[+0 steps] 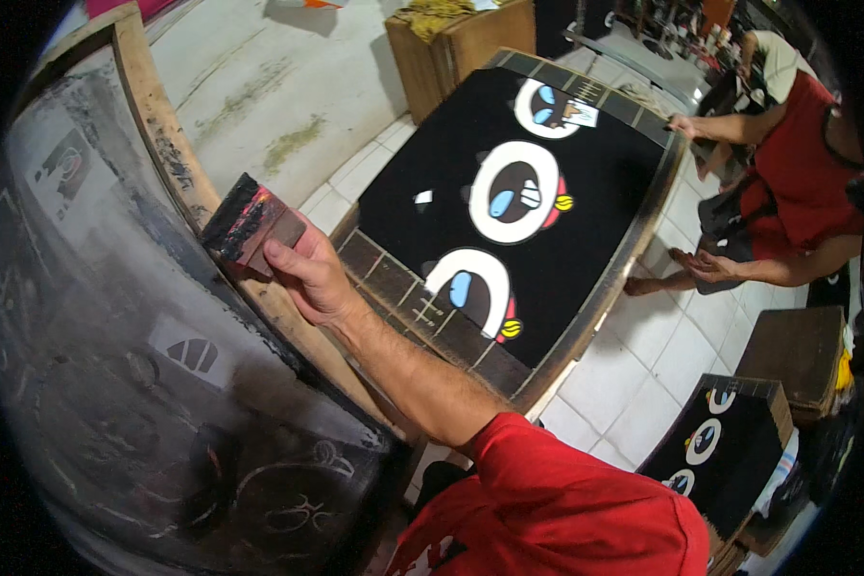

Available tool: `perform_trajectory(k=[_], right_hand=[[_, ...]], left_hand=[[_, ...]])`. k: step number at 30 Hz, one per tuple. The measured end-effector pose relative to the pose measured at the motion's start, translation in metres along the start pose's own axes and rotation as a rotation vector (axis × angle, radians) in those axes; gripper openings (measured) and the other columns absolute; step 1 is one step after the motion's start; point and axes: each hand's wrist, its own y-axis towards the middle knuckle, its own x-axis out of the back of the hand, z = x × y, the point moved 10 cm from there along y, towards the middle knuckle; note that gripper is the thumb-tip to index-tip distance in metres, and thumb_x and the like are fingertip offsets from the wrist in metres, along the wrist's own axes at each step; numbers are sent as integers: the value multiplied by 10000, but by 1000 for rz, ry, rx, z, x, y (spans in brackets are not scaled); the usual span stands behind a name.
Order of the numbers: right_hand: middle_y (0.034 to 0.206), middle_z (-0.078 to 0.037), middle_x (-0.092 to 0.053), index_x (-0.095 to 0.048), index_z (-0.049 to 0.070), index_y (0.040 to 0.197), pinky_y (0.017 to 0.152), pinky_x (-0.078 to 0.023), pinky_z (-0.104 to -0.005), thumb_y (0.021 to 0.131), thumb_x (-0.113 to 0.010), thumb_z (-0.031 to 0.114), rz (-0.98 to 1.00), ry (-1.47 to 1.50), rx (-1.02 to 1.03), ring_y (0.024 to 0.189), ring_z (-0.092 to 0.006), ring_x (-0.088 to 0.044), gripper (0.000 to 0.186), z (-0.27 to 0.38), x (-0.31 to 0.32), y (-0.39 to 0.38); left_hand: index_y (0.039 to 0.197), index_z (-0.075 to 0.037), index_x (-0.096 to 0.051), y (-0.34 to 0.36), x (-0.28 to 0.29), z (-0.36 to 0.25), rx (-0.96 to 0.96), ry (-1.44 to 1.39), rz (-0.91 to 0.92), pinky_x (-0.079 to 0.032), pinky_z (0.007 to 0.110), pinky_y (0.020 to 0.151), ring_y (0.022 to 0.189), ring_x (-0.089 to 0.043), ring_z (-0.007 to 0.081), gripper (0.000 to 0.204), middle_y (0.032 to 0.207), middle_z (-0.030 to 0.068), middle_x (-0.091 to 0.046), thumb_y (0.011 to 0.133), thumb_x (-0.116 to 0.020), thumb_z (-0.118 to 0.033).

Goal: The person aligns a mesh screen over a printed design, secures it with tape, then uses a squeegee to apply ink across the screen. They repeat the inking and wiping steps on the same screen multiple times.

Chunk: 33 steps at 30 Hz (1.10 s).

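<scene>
My right hand (pixel 312 274) is closed around a small squeegee (pixel 271 230). Its dark edge is caked with black, red and pink ink. The squeegee is raised over the wooden rim of a large screen-printing frame (pixel 187 360), whose grey, stained mesh fills the left side. Beyond my forearm, a black fabric piece (pixel 384 182) lies on a tilted printing board (pixel 355 254). It bears several printed cartoon faces in white, blue, red and yellow, and a small white patch. My left hand is out of view.
At right, a person in a red sleeveless top (pixel 811 173) has one hand (pixel 682 125) at the board's far corner. Another person in a light shirt (pixel 773 62) bends behind. A second board with printed black fabric (pixel 739 451) stands lower right, near brown boxes (pixel 792 355). White tiles (pixel 634 384) cover the floor.
</scene>
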Motion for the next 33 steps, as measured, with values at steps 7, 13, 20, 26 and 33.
perform_trajectory(k=[7, 13, 20, 26, 33], right_hand=[[1272, -86, -683, -530, 28, 1418, 1065, -515, -410, 943, -771, 226, -7, -82, -77, 1177, -212, -658, 569, -129, 50, 15], [933, -43, -693, -646, 49, 1048, 1219, -389, -512, 898, -755, 99, -55, -334, -30, 984, -201, -683, 192, -195, 127, 31], [1096, -15, -742, -672, 56, 1127, 1264, -307, -566, 895, -786, 92, -230, -431, -60, 1094, -209, -695, 261, -289, 222, 32], [1179, -33, -721, -643, 62, 1219, 1246, -330, -584, 912, -786, 124, -275, -484, -116, 1165, -181, -665, 344, -411, 360, 85], [1274, -44, -685, -593, 46, 1341, 1201, -407, -530, 938, -764, 143, -392, -622, -323, 1194, -214, -645, 448, -478, 412, 174]], left_hand=[[1447, 9, -543, 60, -21, 91, -119, -139, -85, -473, 401, 1043, 1185, -611, 268, 615, 1343, 179, -629, 921, -755, -229], [1425, 7, -573, 152, -34, 203, -176, -198, -254, -465, 361, 1053, 1192, -620, 238, 560, 1338, 153, -637, 957, -735, -253], [1303, -15, -629, 306, -222, 362, -43, -395, -102, -526, 260, 758, 850, -678, 119, 385, 1068, 63, -741, 955, -760, -114], [1237, 4, -634, 419, -356, 484, -124, -368, -201, -531, 257, 796, 921, -656, 115, 365, 1069, 51, -718, 921, -796, -78], [1270, 3, -613, 470, -432, 520, -44, -378, -168, -539, 293, 816, 927, -671, 124, 405, 1087, 73, -729, 900, -776, 3]])
